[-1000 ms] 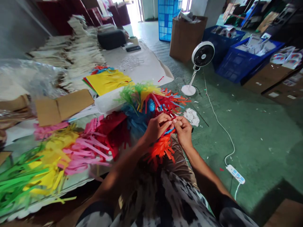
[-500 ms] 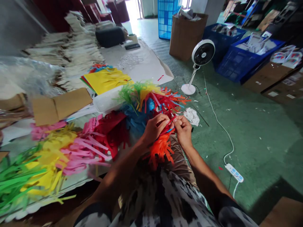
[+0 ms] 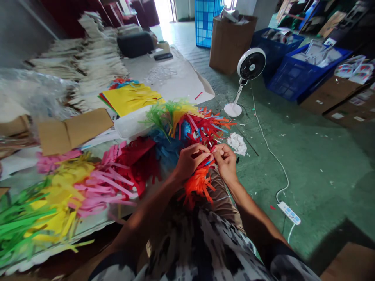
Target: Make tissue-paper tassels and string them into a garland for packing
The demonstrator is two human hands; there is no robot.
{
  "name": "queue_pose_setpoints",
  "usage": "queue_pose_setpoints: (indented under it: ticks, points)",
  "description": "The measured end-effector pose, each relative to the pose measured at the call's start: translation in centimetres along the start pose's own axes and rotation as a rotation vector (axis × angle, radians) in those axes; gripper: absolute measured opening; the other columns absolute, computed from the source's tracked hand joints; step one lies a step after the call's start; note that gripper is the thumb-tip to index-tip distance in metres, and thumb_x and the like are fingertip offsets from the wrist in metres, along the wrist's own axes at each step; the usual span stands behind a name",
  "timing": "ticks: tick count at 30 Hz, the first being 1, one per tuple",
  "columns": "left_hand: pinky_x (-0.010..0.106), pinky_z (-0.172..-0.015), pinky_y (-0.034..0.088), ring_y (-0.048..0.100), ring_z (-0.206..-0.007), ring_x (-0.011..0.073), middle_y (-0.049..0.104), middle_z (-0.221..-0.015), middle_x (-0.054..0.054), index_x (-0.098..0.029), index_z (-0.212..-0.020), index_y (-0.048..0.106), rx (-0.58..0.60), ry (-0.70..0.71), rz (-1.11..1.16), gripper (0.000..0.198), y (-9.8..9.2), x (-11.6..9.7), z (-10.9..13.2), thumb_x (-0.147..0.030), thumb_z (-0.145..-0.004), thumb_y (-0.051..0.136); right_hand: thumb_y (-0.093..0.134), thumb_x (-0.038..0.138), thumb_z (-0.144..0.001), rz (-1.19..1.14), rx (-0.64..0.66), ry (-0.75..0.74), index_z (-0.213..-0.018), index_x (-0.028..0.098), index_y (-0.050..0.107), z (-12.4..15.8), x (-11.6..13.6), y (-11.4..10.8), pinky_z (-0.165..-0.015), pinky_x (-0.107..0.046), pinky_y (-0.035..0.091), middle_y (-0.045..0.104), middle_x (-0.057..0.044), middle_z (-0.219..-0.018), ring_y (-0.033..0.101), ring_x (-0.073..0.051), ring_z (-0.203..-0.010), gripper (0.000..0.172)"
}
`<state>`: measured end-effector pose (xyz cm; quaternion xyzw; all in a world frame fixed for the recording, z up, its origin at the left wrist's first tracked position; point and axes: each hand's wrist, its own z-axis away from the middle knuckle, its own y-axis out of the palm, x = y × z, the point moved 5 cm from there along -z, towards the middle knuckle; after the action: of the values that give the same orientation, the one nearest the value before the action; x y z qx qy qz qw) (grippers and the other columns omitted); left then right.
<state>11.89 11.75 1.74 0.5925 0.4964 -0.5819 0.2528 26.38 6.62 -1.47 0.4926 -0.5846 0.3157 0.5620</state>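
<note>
Both my hands work together over a mass of fringed coloured paper in front of my lap. My left hand (image 3: 191, 162) pinches thin red and blue paper strips (image 3: 208, 160) between thumb and fingers. My right hand (image 3: 225, 163) pinches the same bunch from the other side, fingertips almost meeting the left. An orange paper fringe (image 3: 199, 185) hangs below my hands. Behind them lie a blue fringe (image 3: 166, 150) and a dark red fringe (image 3: 134, 156). Pink (image 3: 102, 187), yellow (image 3: 61, 195) and green (image 3: 20, 226) fringes spread to the left.
A crumpled white paper (image 3: 236, 143) lies just right of my hands. A flattened cardboard piece (image 3: 74, 130) and yellow paper sheets (image 3: 130, 98) sit on the table. On the green floor are a white fan (image 3: 250, 66), a power strip (image 3: 289, 213) and its cable.
My hands have drawn slightly closer around the strips, and the orange fringe hangs a little higher. The whole view has drifted slightly.
</note>
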Motion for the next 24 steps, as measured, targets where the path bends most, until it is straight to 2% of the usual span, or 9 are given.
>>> queue_pose_setpoints:
  ticks: [4, 7, 11, 14, 21, 24]
  points:
    - [0.026, -0.069, 0.046, 0.062, -0.072, 0.0127, 0.072, -0.081, 0.0, -0.018, -0.09, 0.07, 0.177, -0.073, 0.092, 0.016, 0.5, 0.3, -0.2, -0.034, -0.088, 0.072, 0.067, 0.043, -0.096, 0.002, -0.046, -0.008, -0.092, 0.024, 0.066, 0.1, -0.2, 0.0, -0.061, -0.028, 0.045, 0.065, 0.003, -0.07, 0.056, -0.014, -0.06, 0.019]
    - [0.025, -0.067, 0.044, 0.059, -0.07, 0.0116, 0.069, -0.08, 0.0, -0.018, -0.089, 0.069, 0.248, -0.109, 0.115, 0.019, 0.3, 0.5, -0.4, -0.036, -0.088, 0.073, 0.067, 0.043, -0.097, 0.008, -0.055, -0.007, -0.092, 0.023, 0.065, 0.1, -0.1, 0.2, -0.06, -0.027, 0.044, 0.064, 0.003, -0.07, 0.056, -0.013, -0.06, 0.021]
    - [0.024, -0.056, 0.037, 0.048, -0.059, 0.0092, 0.058, -0.068, -0.002, -0.02, -0.089, 0.068, 0.169, -0.247, 0.346, 0.03, -0.6, 1.0, -0.8, -0.048, -0.087, 0.077, 0.066, 0.046, -0.098, 0.016, -0.047, -0.006, -0.093, 0.023, 0.065, 0.0, 0.4, 0.3, -0.059, -0.027, 0.044, 0.063, 0.004, -0.067, 0.053, -0.012, -0.057, 0.023]
    - [0.023, -0.051, 0.033, 0.043, -0.054, 0.0076, 0.056, -0.066, -0.003, -0.021, -0.087, 0.07, 0.106, -0.309, 0.482, 0.034, -1.0, 1.2, -0.9, -0.051, -0.081, 0.084, 0.068, 0.047, -0.098, 0.026, -0.032, -0.011, -0.091, 0.023, 0.065, 0.1, 0.6, 0.3, -0.059, -0.026, 0.043, 0.063, 0.005, -0.065, 0.052, -0.012, -0.055, 0.024]
    - [0.019, -0.046, 0.03, 0.043, -0.05, 0.005, 0.056, -0.065, -0.004, -0.018, -0.086, 0.07, 0.108, -0.384, 0.569, 0.038, -0.9, 1.2, -0.9, -0.049, -0.076, 0.09, 0.069, 0.044, -0.097, 0.037, 0.045, 0.008, -0.086, 0.023, 0.066, 0.3, 0.4, 0.7, -0.059, -0.027, 0.044, 0.066, 0.004, -0.064, 0.054, -0.012, -0.055, 0.024]
    - [0.019, -0.05, 0.038, 0.05, -0.053, 0.0058, 0.06, -0.069, -0.003, -0.017, -0.085, 0.07, 0.117, -0.389, 0.613, 0.038, -0.7, 1.3, -1.0, -0.047, -0.075, 0.09, 0.069, 0.042, -0.097, 0.036, 0.061, 0.009, -0.088, 0.023, 0.067, 0.3, 0.3, 0.7, -0.06, -0.027, 0.045, 0.067, 0.004, -0.065, 0.055, -0.012, -0.055, 0.022]
